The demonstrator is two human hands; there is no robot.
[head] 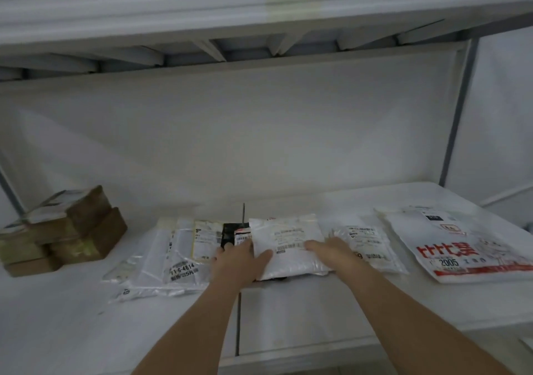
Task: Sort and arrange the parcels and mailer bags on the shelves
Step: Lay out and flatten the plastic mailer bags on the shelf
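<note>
A white mailer bag with a printed label lies in the middle of the white shelf, on top of a dark parcel. My left hand holds the bag's left edge, thumb on top and fingers reaching the dark parcel. My right hand rests flat on the bag's right side. Left of them lie clear and white mailer bags. Another labelled white bag lies just right of my right hand.
Brown cardboard boxes are stacked at the shelf's far left. A large white bag with red print lies at the far right. An upper shelf hangs overhead. A grey upright post stands at the right.
</note>
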